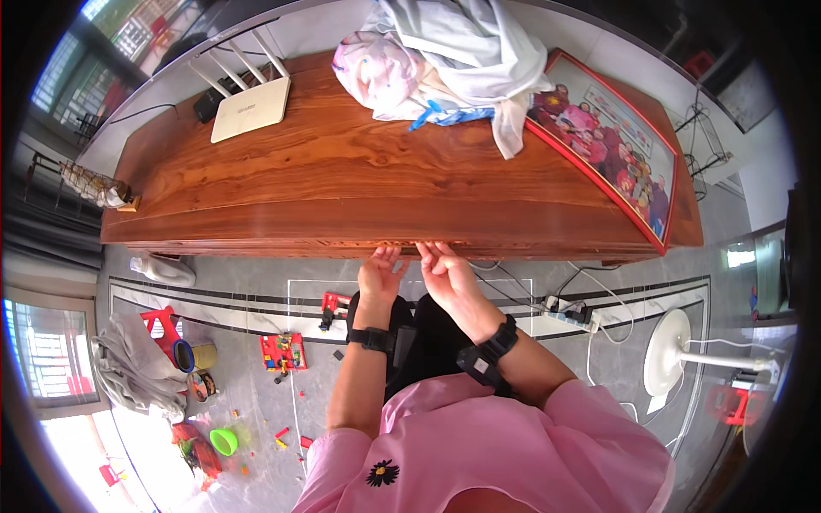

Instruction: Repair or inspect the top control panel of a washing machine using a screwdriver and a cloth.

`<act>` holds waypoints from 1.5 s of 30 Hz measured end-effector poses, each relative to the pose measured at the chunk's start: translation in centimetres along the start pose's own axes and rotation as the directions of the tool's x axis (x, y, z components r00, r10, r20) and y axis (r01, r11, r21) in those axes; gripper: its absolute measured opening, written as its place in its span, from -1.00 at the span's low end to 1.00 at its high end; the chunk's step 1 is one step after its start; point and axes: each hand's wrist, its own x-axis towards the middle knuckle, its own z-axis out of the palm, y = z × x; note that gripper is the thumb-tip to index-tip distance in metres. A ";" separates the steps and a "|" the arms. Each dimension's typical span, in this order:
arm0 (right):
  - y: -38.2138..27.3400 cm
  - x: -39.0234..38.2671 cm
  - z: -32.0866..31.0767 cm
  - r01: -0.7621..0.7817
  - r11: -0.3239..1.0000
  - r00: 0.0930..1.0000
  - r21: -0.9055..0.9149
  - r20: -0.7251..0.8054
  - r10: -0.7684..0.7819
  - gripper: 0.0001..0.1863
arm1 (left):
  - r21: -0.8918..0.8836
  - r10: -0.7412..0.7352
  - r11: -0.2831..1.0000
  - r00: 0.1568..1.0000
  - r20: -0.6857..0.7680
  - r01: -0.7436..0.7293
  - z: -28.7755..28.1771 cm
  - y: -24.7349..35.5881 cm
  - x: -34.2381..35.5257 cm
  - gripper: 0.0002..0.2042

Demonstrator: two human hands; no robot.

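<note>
A long brown wooden cabinet [342,188] spans the upper view. My left hand [380,274] and my right hand [444,278] are side by side at its carved front edge, palms turned up, fingertips touching the edge and fingers loosely bent and apart. Neither visibly holds anything. On top sit a white router [250,109], a pile of pale cloths [453,60] and a red-framed picture [599,137] reaching the front right corner.
A model ship [94,184] stands at the cabinet's left end. On the floor lie toys [282,350], a green cup [224,442], grey fabric [132,359], a power strip [571,316] with cables, and a white fan [667,350] at the right.
</note>
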 end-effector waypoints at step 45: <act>-12.3 -7.9 -9.5 0.437 0.468 0.805 -0.768 0.101 -0.585 -0.39 | -0.220 0.034 0.976 0.984 0.174 0.005 2.9 -5.7 -4.8 -0.82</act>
